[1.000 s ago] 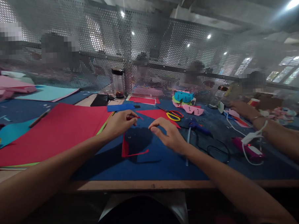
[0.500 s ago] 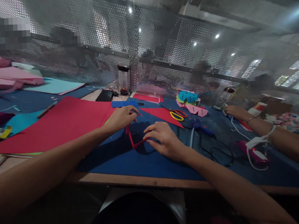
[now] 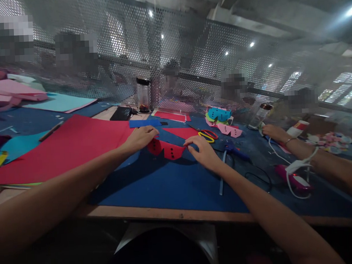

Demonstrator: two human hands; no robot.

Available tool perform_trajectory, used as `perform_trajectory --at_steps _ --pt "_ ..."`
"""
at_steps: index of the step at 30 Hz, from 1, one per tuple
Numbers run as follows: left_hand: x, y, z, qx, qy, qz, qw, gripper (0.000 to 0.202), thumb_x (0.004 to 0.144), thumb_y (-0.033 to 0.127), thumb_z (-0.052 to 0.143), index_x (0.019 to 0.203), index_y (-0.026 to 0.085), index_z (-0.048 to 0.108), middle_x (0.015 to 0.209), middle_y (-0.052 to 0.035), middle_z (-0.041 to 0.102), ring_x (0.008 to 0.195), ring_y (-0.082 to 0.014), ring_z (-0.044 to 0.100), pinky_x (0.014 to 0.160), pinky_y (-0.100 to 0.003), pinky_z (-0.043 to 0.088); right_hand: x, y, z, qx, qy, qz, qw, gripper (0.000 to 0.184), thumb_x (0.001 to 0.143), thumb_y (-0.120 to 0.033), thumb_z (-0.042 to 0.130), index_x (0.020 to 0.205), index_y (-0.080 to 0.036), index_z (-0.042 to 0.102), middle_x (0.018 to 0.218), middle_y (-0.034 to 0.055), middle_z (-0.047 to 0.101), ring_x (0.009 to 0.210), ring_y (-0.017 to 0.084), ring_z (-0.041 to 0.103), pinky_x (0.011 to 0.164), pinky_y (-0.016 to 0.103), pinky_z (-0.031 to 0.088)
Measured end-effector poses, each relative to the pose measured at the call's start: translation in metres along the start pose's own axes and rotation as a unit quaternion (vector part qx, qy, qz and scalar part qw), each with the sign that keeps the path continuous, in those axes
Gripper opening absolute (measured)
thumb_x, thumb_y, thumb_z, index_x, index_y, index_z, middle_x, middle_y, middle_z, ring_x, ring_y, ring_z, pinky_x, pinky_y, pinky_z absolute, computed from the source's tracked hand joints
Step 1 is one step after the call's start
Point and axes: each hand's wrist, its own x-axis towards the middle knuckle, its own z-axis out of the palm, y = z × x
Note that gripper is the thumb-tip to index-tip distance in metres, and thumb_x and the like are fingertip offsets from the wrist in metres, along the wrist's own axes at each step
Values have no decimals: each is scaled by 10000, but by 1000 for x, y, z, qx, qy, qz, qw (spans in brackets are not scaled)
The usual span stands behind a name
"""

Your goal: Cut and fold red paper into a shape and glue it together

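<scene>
Between my hands is a folded red paper piece [image 3: 173,150] with black dots and a notched lower edge, its face toward me. My left hand [image 3: 142,136] is closed on its left end, with the fingertips partly hidden. At its right end, my right hand [image 3: 200,148] pinches the corner between thumb and fingers. Just beyond lie a red paper triangle [image 3: 176,132] and scissors [image 3: 207,136] with red and yellow handles. Similar dotted pieces, one blue [image 3: 218,114] and one pink [image 3: 230,130], sit farther back.
Large red sheets [image 3: 77,148] cover the left side. A blue glue gun [image 3: 236,150] with its stick and cord lies right. Beyond it are another person's hand [image 3: 276,133] and a magenta glue gun [image 3: 294,179]. A jar [image 3: 143,95] stands by the perforated screen [image 3: 186,42].
The red paper piece has been turned from edge-on so its dotted face shows. My right hand has moved up and right, and my left hand slightly left.
</scene>
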Motion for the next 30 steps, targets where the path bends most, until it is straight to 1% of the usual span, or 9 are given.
perform_trajectory --at_steps 3,5,8,11,17,20,23,25,30 --pt "3 -5 0 35 -24 14 999 285 858 408 523 844 248 759 899 -60 792 941 -278 714 795 -323 521 0 -2 -1 1 -1 3 1000 276 911 -104 505 1040 -224 717 1144 85 734 1138 246 639 1062 472 444" --pt "5 -7 1 55 -22 18 998 304 864 415 507 868 248 761 963 -68 791 961 -287 706 799 -330 513 0 -7 -2 11 9 0 1000 288 935 -111 484 1050 -227 722 1151 85 733 1142 242 638 1059 467 449" --pt "5 -10 1 81 -9 16 997 319 870 439 508 897 248 761 1044 -86 779 977 -303 696 794 -338 496 0 -16 -3 31 17 -12 999 205 1006 -229 520 1044 -234 721 1116 79 743 1105 236 653 1026 444 472" --pt "5 -10 0 96 -3 11 995 348 890 464 495 922 241 760 1036 -104 775 971 -320 693 792 -351 483 -1 -21 -1 34 5 -29 999 164 1015 -318 579 1025 -232 718 1087 75 750 1081 234 660 1009 433 481" --pt "3 -10 -2 85 15 10 996 333 898 484 518 931 246 749 886 -88 770 903 -314 696 761 -335 468 -4 -17 5 12 -9 -36 999 94 975 -276 644 964 -212 711 1067 82 742 1069 239 659 1003 435 481" --pt "4 -10 -4 58 41 4 997 344 907 485 510 953 225 729 928 -96 771 893 -296 694 750 -330 477 -3 -15 4 25 11 -29 999 98 974 -275 630 951 -215 705 1037 77 746 1033 230 666 979 417 495" --pt "7 -9 -5 8 61 -2 998 400 948 459 417 1075 196 690 1026 -102 767 847 -235 707 728 -305 506 1 -12 -5 32 46 -13 998 115 973 -296 616 942 -222 699 1026 74 747 1020 226 671 975 412 501" --pt "8 -8 -6 -26 67 -1 997 422 959 439 376 1131 170 653 1030 -108 768 842 -206 719 744 -292 526 5 -8 -15 28 72 -1 997 129 972 -305 605 936 -220 696 1036 79 744 1040 229 670 998 422 493" --pt "7 -9 -3 -56 62 12 996 350 922 449 463 1029 178 658 943 -87 780 901 -217 720 802 -295 527 14 14 -47 26 159 59 985 173 959 -361 603 949 -215 696 1070 83 740 1054 234 672 995 421 508"
